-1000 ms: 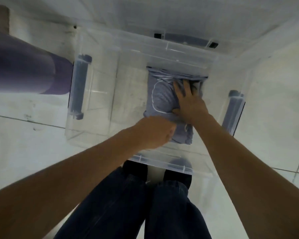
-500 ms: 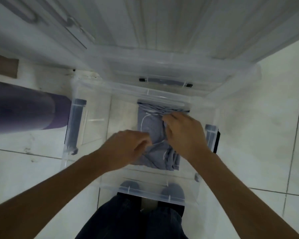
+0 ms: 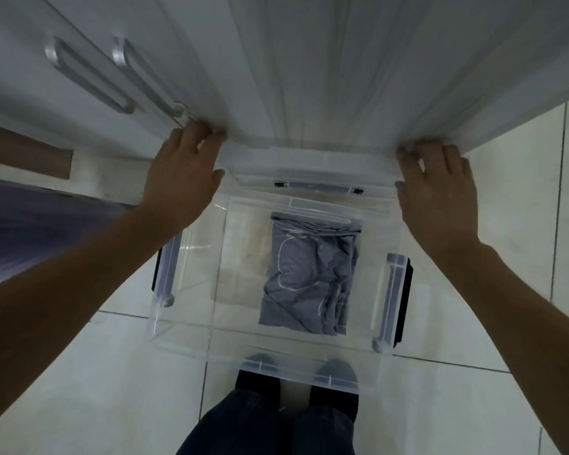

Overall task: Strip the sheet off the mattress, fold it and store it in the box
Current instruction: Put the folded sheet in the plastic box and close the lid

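The folded sheet [image 3: 306,277] lies inside our clear box [image 3: 191,326] on the floor. Our left hand [image 3: 181,165] and right hand [image 3: 437,192] touch the lid [image 3: 309,162] behind it, fingers spread and nothing clasped.

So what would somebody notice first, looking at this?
The folded grey sheet lies inside the clear box on the tiled floor, toward the box's right side. Beyond it, the left hand and right hand reach to either end of the translucent lid, which stands against the white cabinet.
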